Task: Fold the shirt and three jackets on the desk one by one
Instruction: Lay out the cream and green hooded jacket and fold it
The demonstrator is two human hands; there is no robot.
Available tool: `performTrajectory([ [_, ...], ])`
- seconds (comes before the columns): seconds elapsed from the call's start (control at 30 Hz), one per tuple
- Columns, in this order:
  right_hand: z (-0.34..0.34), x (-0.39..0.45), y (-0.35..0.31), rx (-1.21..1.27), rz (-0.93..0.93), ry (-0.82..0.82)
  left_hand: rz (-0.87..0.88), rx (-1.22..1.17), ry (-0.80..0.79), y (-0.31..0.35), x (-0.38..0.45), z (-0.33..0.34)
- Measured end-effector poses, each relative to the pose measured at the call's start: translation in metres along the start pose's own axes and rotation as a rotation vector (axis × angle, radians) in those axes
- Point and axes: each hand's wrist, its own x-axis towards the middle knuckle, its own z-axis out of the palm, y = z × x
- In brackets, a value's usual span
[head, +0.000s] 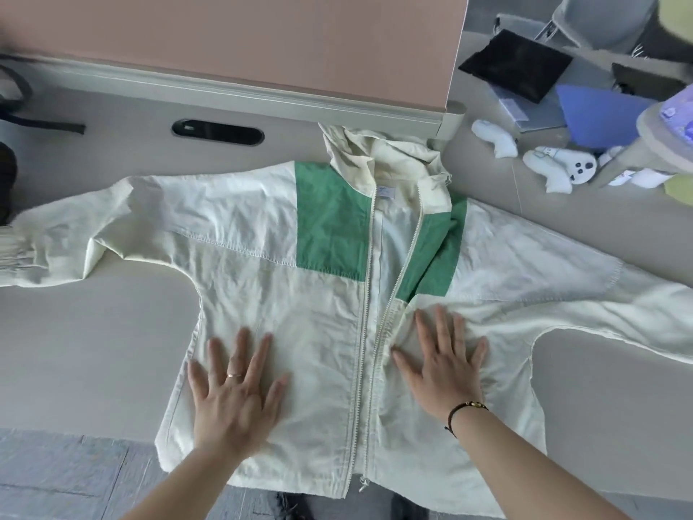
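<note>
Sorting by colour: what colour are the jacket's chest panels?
Green, on a cream jacket; clearest in the head view, chest panels.

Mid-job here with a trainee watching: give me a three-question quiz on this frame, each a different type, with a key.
1. True or false: the cream hooded jacket with green chest panels lies spread out, sleeves extended to both sides.
2. Multiple choice: the left hand is A) gripping a sleeve, B) pressing flat on the front panel, C) off the grey desk.
3. Fill in: the right hand rests just to the person's right of the jacket's ____ .

Key: 1 true; 2 B; 3 zipper.
</note>
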Motion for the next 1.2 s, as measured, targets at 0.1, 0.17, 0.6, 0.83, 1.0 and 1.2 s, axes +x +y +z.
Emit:
performTrajectory([
  [0.1,0.002,-0.019,-0.006,-0.015,0.011,-0.052,-0.007,-0.032,-0.067,-0.007,-0.022,0.003],
  [0.17,0.005,-0.034,-0.011,-0.026,0.015,-0.082,-0.012,-0.049,-0.099,-0.011,-0.038,0.006],
  [0.6,-0.003,-0.068,-0.021,0.125,0.08,-0.07,0.089,-0.107,-0.09,0.019,-0.044,-0.011],
  [0.83,-0.074,0.044,-0.031,0.225,0.025,0.086,0.224,-0.084,-0.172,0.103,0.069,-0.069],
  [1.0,-0.111,0.126,-0.026,0.266,-0.028,0.171,0.196,-0.095,-0.178,0.138,0.137,-0.093],
  [1.2,-0.124,0.177,-0.025,0.157,0.065,0.288,-0.01,-0.284,-0.007,0.173,0.211,-0.113],
])
